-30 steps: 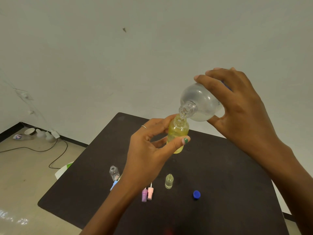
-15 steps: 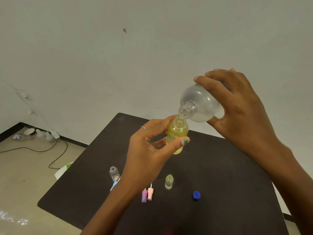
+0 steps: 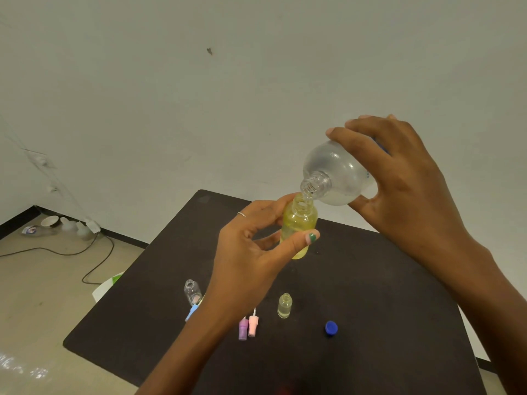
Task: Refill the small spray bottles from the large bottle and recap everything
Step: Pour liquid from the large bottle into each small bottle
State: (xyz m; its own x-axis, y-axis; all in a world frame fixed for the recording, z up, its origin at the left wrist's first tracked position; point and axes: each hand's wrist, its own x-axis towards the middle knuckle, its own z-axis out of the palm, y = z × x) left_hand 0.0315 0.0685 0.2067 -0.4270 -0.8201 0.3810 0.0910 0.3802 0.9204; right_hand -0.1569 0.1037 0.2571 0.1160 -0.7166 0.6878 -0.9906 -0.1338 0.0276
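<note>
My left hand [image 3: 251, 258] holds a small yellow bottle [image 3: 299, 223] upright above the table, uncapped. My right hand [image 3: 399, 189] grips the large clear bottle [image 3: 336, 175], tipped so its open neck sits right over the yellow bottle's mouth. On the black table [image 3: 370, 295] stand a small clear bottle [image 3: 192, 291] and a small pale-yellow bottle [image 3: 284, 305], both uncapped. A purple spray cap [image 3: 243, 329], a pink spray cap [image 3: 253, 325] and a blue spray cap [image 3: 191, 312] lie near my left wrist. The large bottle's blue cap [image 3: 330, 328] lies to the right.
The table stands near a white wall. To the left, on the floor, lie a black cable [image 3: 94, 260], a cup and some bottles [image 3: 54, 226] by the skirting. A white and green object [image 3: 107, 286] shows at the table's left edge.
The large bottle's neck has stayed over the yellow bottle's mouth. Both hands have barely shifted.
</note>
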